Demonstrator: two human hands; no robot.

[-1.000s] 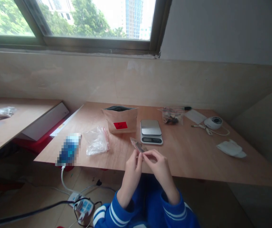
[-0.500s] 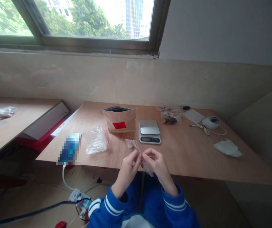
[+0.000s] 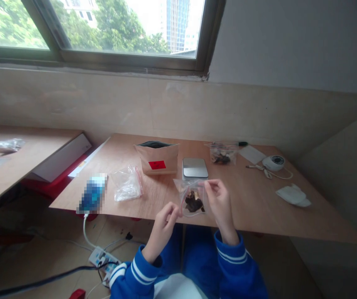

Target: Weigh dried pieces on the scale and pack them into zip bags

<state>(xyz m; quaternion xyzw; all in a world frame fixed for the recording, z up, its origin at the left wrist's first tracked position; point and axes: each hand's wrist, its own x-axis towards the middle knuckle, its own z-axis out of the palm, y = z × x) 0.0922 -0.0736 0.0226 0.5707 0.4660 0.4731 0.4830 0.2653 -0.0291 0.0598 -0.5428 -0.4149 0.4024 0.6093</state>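
Observation:
A clear zip-lock bag with dark brown, dried-looking pieces and some paler bits hangs between my hands above the front of the table. My right hand pinches its upper right side with thumb and finger. At the lower left edge, my left hand has its fingers closed on the bag's reddish seal strip. Just behind the bag sits a digital scale, its display hidden by the bag. An open brown paper pouch with a red label stands upright left of the scale.
Empty clear bags and a phone on a cable lie at the left. Behind the scale, rightward, is another filled zip-lock bag. Further right are a white camera and a crumpled white item. A power strip lies on the floor.
The zip-lock bag has turned from nearly edge-on to showing its face and contents. My right hand has risen to the right; my left hand has shifted slightly down, so the hands are further apart.

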